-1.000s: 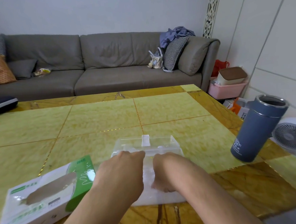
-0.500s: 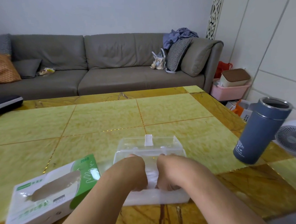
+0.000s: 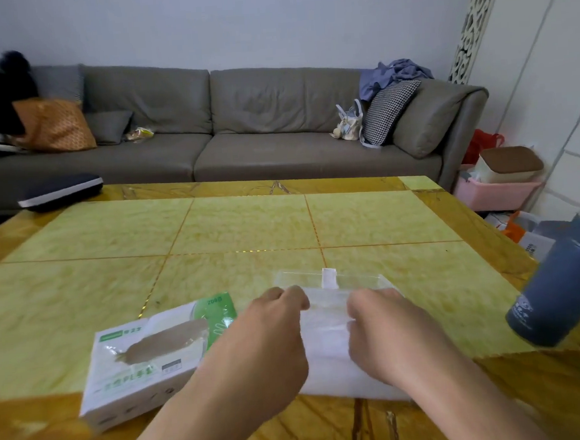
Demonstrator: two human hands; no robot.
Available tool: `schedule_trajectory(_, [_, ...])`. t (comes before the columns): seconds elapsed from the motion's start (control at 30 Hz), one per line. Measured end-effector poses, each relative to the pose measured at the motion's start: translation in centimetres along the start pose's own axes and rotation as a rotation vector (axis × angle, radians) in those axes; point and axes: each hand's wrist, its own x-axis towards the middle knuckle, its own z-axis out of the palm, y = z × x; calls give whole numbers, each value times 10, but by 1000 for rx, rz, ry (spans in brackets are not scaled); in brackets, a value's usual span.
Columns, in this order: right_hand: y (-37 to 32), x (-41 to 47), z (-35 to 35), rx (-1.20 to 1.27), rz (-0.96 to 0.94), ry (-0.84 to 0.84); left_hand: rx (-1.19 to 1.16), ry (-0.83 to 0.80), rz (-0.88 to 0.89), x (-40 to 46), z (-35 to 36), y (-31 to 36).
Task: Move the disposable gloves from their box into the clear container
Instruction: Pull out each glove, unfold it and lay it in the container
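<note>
Both bare forearms reached forward from the near edge, converging toward the middle. The left hand [image 3: 272, 331] lay knuckles up, its fingers curled downward at the far end so the tips were hidden. The right hand [image 3: 389, 329] sat just to its right, apart from it, also back up, with its fingers bent down and under. What the fingertips pressed or pinched could not be made out.

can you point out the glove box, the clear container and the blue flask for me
glove box [image 3: 147, 363]: head view, on its top face beside the torn opening.
clear container [image 3: 358, 278]: head view, on the far transparent wall, right of the white latch.
blue flask [image 3: 558, 290]: head view, on the middle of its blue body.
</note>
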Motion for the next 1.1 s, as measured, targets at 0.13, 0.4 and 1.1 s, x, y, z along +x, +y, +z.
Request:
schedule_trajectory(0.13, [-30, -7, 5, 111, -161, 154, 109, 179, -247, -12, -28, -52])
schedule_trajectory(0.4, [-100, -12, 60, -105, -638, 25, 226, -114, -217, -25, -18, -125])
schedule_trajectory(1.1, [-115, -3, 81, -150, -645, 78, -44, 265, -349, -22, -38, -135])
